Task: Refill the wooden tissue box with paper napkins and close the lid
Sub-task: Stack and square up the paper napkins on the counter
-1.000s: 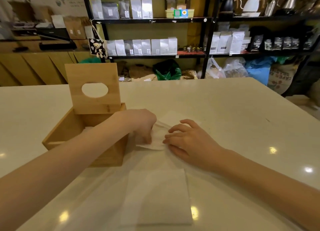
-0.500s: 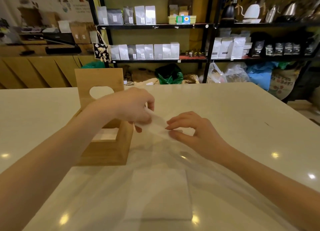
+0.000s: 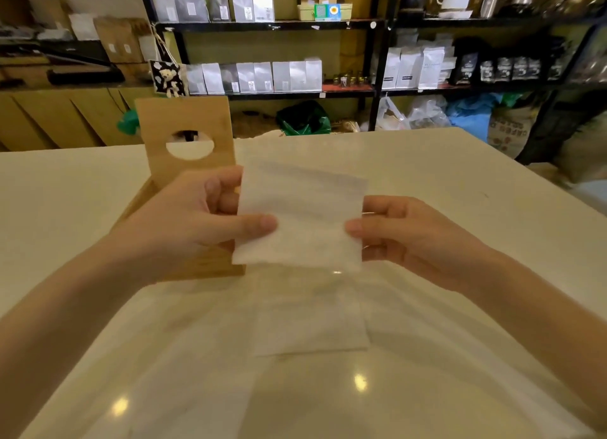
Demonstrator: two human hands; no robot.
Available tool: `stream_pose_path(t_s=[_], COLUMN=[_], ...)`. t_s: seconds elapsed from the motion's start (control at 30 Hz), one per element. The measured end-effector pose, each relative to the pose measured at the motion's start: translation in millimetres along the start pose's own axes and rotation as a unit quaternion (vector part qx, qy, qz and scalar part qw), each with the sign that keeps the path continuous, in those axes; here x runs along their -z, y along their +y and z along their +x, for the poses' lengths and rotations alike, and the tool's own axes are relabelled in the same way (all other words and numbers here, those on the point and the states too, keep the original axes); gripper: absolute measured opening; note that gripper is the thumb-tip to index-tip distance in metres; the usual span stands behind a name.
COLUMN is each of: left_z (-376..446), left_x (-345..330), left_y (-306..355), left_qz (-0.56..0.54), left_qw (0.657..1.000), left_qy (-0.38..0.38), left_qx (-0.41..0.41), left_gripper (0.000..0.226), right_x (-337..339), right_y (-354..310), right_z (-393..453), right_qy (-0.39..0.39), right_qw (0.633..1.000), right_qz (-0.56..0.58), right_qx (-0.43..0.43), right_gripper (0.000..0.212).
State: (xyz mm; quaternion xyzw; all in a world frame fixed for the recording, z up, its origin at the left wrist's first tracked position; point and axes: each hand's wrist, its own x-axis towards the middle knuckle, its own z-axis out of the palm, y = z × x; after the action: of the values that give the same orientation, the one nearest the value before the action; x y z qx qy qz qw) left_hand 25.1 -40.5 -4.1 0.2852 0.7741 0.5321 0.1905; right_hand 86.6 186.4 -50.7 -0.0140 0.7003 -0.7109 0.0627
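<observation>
Napkin: thin white square paper napkin (image 3: 300,218) held up in the air between both hands, above the bench and just right of the box, its face turned toward the camera.
Left hand: left hand (image 3: 193,218) grips the napkin's left edge, thumb pressed on the front and fingers (image 3: 226,192) behind the paper (clenched on it, not merely touching).
Right hand: right hand (image 3: 407,235) pinches the right edge, thumb on the near face, the other fingers curled behind the sheet.
Box: open-topped light wooden tissue box (image 3: 203,264) stands on the bench behind the left hand, which hides most of it; what lies inside cannot be seen.
Lid: flat wooden lid with an oval cut-out (image 3: 187,133) stands upright at the far side of the box, not closed.
Spare napkins: flat pile of white paper napkins (image 3: 312,327) lies on the bench directly below the held sheet, nearer the camera, untouched by either hand.
Bench: glossy cream-white bench (image 3: 460,182) reflects round ceiling lights and both forearms.
Background: black metal shelving (image 3: 269,26) beyond the bench carries rows of silver and white pouches (labels too blurred to read), with kettles on the top right tier.
</observation>
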Motion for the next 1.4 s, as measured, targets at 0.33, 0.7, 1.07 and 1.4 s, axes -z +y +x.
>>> stream_pose_path(t_s=[0.33, 0.7, 1.07, 1.4], left_z=[-29.1, -25.4, -25.7, 23.0], left_x=[-24.1, -38.2, -33.6, -26.7], left_y=[-55.7, -72.0, -76.9, -16.6], left_qz=[-0.109, 0.023, 0.247, 0.465], left_qw=[0.983, 0.993, 0.967, 0.877], left_qy=[-0.023, 0.022, -0.003, -0.122], left_qx=[0.145, 0.113, 0.062, -0.003], left_gripper=[0.043, 0.043, 0.019, 0.026], right_x=[-13.9, -22.0, -23.3, 2.6], right_y=[21.2, 37.3, 43.6, 11.4], right_z=[-19.2, -22.5, -27.8, -12.4], right_qy=[0.066, 0.117, 0.088, -0.002], right_qw=[0.993, 0.956, 0.895, 0.858], right_qz=[-0.088, -0.266, -0.436, -0.513], right_qx=[-0.040, -0.035, 0.023, 0.016], right_gripper=[0.006, 0.022, 0.022, 0.023])
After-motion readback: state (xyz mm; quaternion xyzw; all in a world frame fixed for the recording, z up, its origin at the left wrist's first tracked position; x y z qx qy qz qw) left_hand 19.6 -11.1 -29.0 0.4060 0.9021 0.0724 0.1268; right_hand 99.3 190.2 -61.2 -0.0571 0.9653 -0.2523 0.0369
